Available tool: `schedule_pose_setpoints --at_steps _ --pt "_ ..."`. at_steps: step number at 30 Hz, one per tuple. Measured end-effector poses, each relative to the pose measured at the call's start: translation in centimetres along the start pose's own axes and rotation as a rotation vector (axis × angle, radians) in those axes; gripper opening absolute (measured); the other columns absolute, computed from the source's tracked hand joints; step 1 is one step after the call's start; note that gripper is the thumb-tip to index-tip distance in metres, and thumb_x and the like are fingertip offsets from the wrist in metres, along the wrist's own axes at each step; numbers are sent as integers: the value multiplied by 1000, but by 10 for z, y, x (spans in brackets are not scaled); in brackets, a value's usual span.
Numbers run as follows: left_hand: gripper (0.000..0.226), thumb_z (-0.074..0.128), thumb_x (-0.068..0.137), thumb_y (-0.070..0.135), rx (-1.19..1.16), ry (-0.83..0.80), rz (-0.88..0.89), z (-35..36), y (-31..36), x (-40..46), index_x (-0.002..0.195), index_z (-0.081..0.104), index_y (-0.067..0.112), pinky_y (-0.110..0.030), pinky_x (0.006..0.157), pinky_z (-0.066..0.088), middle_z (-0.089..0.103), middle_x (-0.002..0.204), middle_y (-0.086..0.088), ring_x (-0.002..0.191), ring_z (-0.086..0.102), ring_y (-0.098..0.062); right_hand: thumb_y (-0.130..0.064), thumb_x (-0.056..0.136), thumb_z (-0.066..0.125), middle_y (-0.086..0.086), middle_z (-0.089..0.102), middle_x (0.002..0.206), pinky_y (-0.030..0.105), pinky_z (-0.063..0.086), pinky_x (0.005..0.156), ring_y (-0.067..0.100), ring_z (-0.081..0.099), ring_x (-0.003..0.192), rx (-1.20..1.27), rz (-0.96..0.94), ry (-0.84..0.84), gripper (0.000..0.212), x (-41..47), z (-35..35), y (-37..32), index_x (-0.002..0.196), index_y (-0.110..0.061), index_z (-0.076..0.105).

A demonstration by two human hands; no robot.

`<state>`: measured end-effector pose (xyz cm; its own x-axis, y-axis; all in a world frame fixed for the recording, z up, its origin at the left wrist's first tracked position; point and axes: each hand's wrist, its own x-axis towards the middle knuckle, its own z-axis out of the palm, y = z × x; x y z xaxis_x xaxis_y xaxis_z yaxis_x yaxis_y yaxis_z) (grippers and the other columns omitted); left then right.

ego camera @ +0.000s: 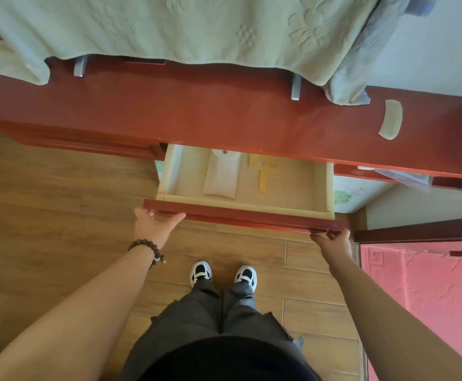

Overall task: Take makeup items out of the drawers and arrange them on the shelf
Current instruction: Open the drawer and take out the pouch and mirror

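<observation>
Early stage. Drawer (245, 214) stood open; left hand (154, 224) and right hand (333, 242) each curled under its front edge. White tube (221, 174) and yellow comb (263, 169), possibly a brush, lay inside. Nothing moved yet; shelf unseen.

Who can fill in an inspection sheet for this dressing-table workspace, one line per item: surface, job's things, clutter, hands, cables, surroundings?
Surface: red wooden dresser top, glossy, partly draped by a pale green cloth.
Job's things: open drawer holding a white tube and a yellow paddle-shaped item, lying apart.
Clutter: pale comb on the dresser top.
Hands: left hand and right hand grip the drawer front's underside at opposite ends.
Cables: nothing seen.
Surroundings: wood floor, pink rug at right.
</observation>
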<state>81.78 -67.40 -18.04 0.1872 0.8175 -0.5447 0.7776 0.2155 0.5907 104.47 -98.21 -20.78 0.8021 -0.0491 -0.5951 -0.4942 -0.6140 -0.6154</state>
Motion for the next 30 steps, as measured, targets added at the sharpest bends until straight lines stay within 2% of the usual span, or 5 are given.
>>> schedule_pose_setpoints --at_steps 10,16,21,25,30 --pt "89 84 64 44 76 -32 -44 -18 -43 -31 126 33 6 -45 95 44 49 136 -14 121 50 -30 -8 76 75 11 58 126 37 45 85 24 56 110 8 43 -10 48 -31 -12 48 107 -16 40" --pt "95 81 67 42 68 -84 -25 -27 -43 -39 138 30 4 -46 104 39 40 145 -15 131 42 -30 -31 63 85 -1 57 129 46 41 104 18 48 128 55 6 -162 69 -43 -23 56 120 -22 48" --pt "86 76 75 38 129 102 363 -34 -10 -55 143 30 14 -46 108 35 35 146 -5 134 34 -22 -50 64 82 -1 40 147 39 32 109 17 36 137 -108 -160 -101 97 -70 -40 20 143 -27 31" --pt "64 70 81 37 240 13 661 -18 35 -48 132 43 10 -35 104 35 44 134 -5 125 41 -19 -29 79 75 4 38 144 28 31 102 17 37 133 -252 -453 58 72 -82 -25 -37 140 -17 39" --pt "80 66 79 52 420 -191 558 44 70 -16 140 32 15 -38 104 38 36 142 -7 130 38 -23 -40 83 68 5 49 123 24 36 85 14 50 104 -374 -488 -49 51 -61 49 -98 124 -14 52"
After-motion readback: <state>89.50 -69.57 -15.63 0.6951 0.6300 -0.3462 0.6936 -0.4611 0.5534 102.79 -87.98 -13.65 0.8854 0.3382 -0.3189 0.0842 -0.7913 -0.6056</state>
